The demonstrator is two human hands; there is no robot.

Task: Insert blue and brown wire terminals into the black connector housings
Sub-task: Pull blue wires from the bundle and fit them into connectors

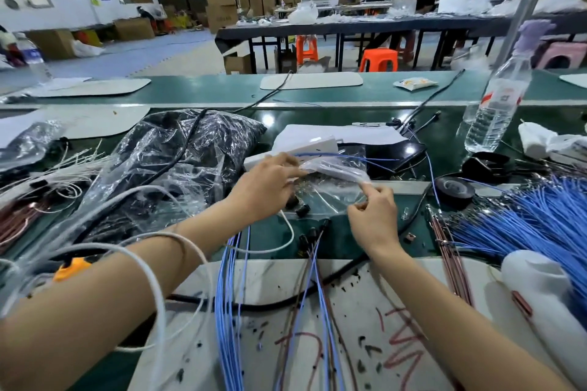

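A small clear plastic bag [333,179] lies in the middle of the bench, with black connector housings [301,209] at its near edge. My left hand [270,187] pinches the bag's left rim. My right hand [373,216] pinches its right rim between thumb and forefinger. Loose blue wires [227,295] run toward me over the white mat [365,327]. Mixed blue and brown wires [314,289] with black housings on their far ends [309,233] lie beside them. A large bundle of blue wires [524,225] sits at the right, brown wires [451,260] next to it.
A big crumpled plastic bag of black parts [178,162] fills the left middle. Black tape rolls [454,190] and a water bottle [492,111] stand at the right. A white bottle [546,292] lies near right. White cords [152,263] loop over my left forearm.
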